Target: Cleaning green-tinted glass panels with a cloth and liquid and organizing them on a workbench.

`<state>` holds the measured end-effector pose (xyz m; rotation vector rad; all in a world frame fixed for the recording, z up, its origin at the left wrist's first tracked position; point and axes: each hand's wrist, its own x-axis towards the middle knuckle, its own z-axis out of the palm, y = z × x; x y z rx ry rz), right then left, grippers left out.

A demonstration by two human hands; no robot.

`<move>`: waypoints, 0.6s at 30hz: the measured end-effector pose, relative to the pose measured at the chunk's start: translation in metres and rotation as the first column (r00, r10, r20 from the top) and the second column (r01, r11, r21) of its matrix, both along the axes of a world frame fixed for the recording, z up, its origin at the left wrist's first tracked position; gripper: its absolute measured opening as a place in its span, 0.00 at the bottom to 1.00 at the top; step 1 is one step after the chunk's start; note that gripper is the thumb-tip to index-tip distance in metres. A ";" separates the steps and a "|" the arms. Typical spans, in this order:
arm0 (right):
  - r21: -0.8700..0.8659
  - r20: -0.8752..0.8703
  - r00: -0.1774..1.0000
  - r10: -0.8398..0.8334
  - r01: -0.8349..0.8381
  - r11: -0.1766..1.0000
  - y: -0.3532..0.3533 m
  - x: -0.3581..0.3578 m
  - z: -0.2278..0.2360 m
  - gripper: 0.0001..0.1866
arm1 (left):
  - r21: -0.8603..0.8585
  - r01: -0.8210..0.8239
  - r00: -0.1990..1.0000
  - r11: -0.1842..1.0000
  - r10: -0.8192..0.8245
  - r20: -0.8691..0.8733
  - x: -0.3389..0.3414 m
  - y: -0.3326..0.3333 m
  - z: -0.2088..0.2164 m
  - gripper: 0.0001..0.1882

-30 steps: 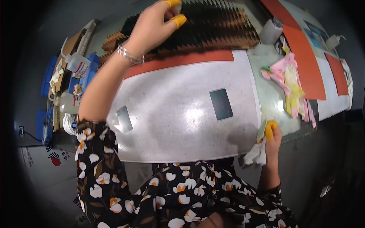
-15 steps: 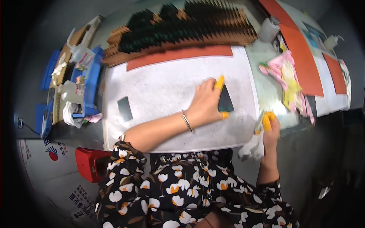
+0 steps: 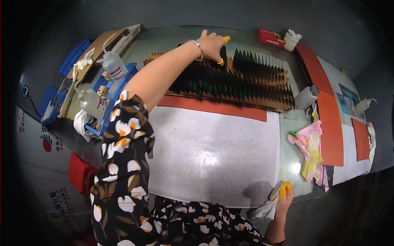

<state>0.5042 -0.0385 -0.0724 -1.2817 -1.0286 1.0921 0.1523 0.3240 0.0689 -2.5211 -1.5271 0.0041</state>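
Note:
My left hand (image 3: 212, 47) reaches far over the slotted brown rack (image 3: 283, 107), in which several dark thin panels (image 3: 205, 86) stand in rows. Yellow finger covers sit on its thumb and a fingertip, and a dark flat panel (image 3: 223, 53) is gripped between them, upright at the rack. My right hand (image 3: 285, 196), also with yellow finger covers, is closed on a white cloth (image 3: 265, 211) near the front right corner of the white mat (image 3: 213, 156). A small pale-green rounded piece (image 3: 277, 190) shows at its fingers; its kind I cannot make out.
At left a blue tray (image 3: 107, 119) holds squeeze bottles (image 3: 113, 65). A capped bottle (image 3: 307, 97) stands right of the rack. Pink and yellow cloths (image 3: 310, 149) lie beside orange sheets (image 3: 330, 135). A red box (image 3: 270, 37) and white cup (image 3: 292, 41) are at the back.
My left hand has lifted the dark panel off the mat and carried it forward to the rack. My right hand still grips the cloth. The view has shifted, and my sleeve covers the mat's left side.

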 end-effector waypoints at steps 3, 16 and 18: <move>-0.013 0.048 0.998 -0.044 0.045 0.999 -0.016 -0.002 -0.004 0.08 | -0.157 -0.011 0.996 0.988 -0.003 -0.089 0.014 0.000 -0.013 0.33; -0.037 -0.017 1.000 -0.018 0.017 0.999 -0.017 0.000 0.003 0.07 | 0.071 0.225 0.910 0.972 -0.235 0.342 -0.071 -0.204 0.020 0.39; -0.004 -0.017 0.990 -0.142 0.142 0.990 -0.021 0.000 0.002 0.07 | -0.212 0.072 0.957 0.975 -0.007 0.291 -0.105 -0.256 -0.026 0.53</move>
